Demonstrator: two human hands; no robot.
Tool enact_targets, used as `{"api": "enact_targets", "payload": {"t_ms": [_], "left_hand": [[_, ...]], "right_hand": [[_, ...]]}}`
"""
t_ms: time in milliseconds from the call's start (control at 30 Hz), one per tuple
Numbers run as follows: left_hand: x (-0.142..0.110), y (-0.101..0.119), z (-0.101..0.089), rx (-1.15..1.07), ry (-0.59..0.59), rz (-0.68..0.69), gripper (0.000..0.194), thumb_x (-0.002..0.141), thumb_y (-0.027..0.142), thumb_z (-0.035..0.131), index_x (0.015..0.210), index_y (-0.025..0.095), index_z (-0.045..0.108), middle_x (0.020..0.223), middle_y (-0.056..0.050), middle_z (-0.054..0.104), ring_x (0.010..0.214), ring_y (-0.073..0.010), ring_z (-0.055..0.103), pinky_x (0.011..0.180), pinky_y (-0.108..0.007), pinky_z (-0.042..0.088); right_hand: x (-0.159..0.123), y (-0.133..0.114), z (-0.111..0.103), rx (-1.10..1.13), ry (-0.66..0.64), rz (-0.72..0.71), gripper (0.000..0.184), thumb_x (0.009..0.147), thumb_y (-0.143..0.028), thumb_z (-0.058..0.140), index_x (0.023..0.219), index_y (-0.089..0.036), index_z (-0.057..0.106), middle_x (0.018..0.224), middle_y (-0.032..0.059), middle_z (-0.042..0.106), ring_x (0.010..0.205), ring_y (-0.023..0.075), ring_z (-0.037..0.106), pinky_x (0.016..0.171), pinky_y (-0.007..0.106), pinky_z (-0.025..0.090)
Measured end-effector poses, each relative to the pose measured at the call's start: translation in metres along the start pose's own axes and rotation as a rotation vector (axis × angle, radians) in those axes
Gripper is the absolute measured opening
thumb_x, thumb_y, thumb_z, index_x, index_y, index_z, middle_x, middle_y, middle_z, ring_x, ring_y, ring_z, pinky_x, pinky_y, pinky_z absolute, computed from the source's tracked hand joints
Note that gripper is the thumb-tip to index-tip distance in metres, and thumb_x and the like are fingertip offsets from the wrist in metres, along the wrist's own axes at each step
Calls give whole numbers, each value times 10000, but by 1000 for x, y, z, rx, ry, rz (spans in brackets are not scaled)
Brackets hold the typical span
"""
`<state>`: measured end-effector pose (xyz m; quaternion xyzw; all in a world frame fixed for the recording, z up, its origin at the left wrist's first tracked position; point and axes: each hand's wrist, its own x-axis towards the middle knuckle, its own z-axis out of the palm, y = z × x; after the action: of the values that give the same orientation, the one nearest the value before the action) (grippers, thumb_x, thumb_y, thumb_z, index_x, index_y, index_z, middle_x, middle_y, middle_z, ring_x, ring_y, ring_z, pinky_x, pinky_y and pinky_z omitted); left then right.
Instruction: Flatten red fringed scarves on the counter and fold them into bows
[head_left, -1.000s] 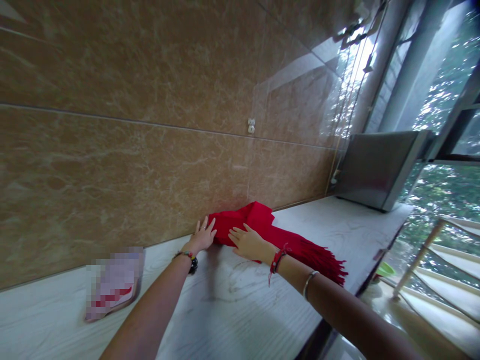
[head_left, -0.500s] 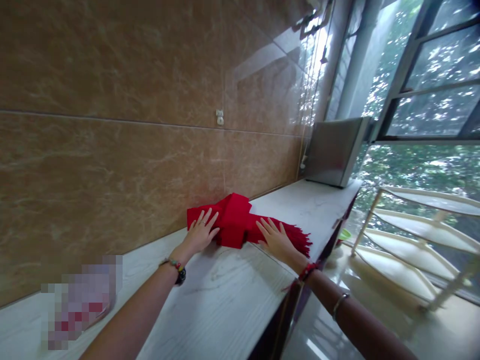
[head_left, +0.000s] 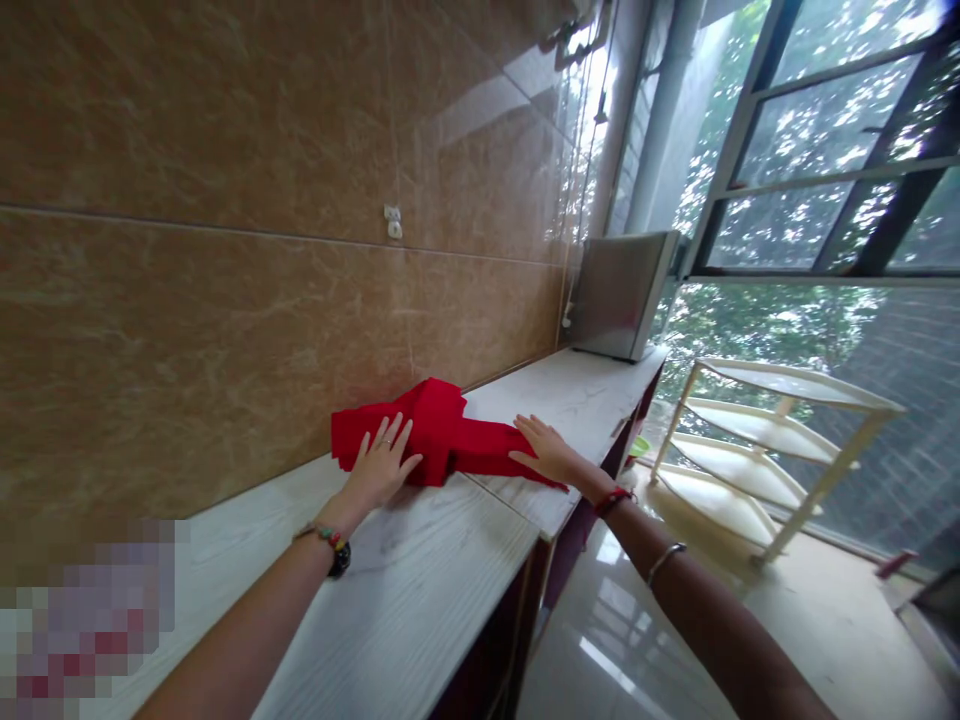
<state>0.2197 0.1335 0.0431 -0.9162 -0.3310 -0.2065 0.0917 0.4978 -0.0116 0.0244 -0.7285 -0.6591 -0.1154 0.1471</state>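
Observation:
A red scarf (head_left: 442, 435) lies folded on a long white marbled counter (head_left: 420, 580) against a brown tiled wall. My left hand (head_left: 381, 465) lies flat on the scarf's left part, fingers spread. My right hand (head_left: 547, 452) rests flat on the scarf's right end near the counter's front edge, fingers stretched out. Both wrists wear bracelets.
A grey metal box-like appliance (head_left: 621, 295) stands at the far end of the counter by the window. A cream tiered rack (head_left: 757, 450) stands on the glossy floor to the right. A blurred pinkish object (head_left: 82, 620) lies at the counter's near left.
My right hand has slid along the scarf towards its fringed end, which it now covers. The left hand has stayed on the folded part. The view has swung right.

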Motion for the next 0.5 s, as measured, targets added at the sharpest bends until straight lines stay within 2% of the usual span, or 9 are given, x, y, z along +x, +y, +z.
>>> {"api": "enact_targets", "payload": {"t_ms": [100, 167, 200, 333, 400, 500], "left_hand": [[10, 32, -6, 4, 156, 50, 548, 881, 368, 322, 1373, 155, 213, 1441, -93, 196, 1328, -216, 124, 1056, -424, 145], [16, 45, -4, -9, 181, 87, 518, 874, 361, 351, 1355, 189, 271, 1435, -74, 225, 1327, -218, 132, 1058, -422, 145], [19, 48, -1, -16, 154, 115, 490, 866, 367, 371, 1332, 225, 323, 1426, -57, 255, 1323, -228, 149, 1055, -435, 150], [22, 44, 18, -35, -26, 151, 418, 846, 365, 429, 1257, 291, 436, 1382, -43, 352, 1287, -268, 250, 1021, -476, 207], [19, 40, 24, -45, -42, 137, 426, 849, 355, 427, 1269, 284, 421, 1391, -50, 334, 1290, -266, 243, 1018, -472, 210], [17, 38, 24, -60, -38, 139, 425, 857, 356, 412, 1275, 281, 413, 1391, -56, 332, 1293, -260, 237, 1024, -462, 194]], "right_hand": [[25, -21, 3, 55, 1, -60, 520, 888, -422, 304, 1338, -161, 297, 1383, 115, 328, 1285, 243, 237, 981, 447, 300], [34, -26, 12, 46, -33, -67, 498, 894, -412, 300, 1330, -172, 313, 1363, 113, 361, 1258, 240, 293, 968, 448, 315], [34, -25, 16, 33, -48, -69, 491, 894, -407, 310, 1328, -178, 317, 1358, 115, 369, 1246, 238, 316, 962, 446, 322], [15, 4, 29, -3, -46, -94, 464, 896, -366, 321, 1329, -200, 323, 1366, 107, 360, 1230, 201, 352, 983, 410, 317], [0, 27, 30, 14, -48, -98, 456, 899, -335, 307, 1334, -195, 317, 1362, 100, 369, 1228, 179, 360, 988, 381, 326], [-18, 56, 21, 43, -89, -101, 467, 879, -278, 328, 1332, -167, 319, 1333, 99, 411, 1213, 167, 382, 989, 352, 341]]}}
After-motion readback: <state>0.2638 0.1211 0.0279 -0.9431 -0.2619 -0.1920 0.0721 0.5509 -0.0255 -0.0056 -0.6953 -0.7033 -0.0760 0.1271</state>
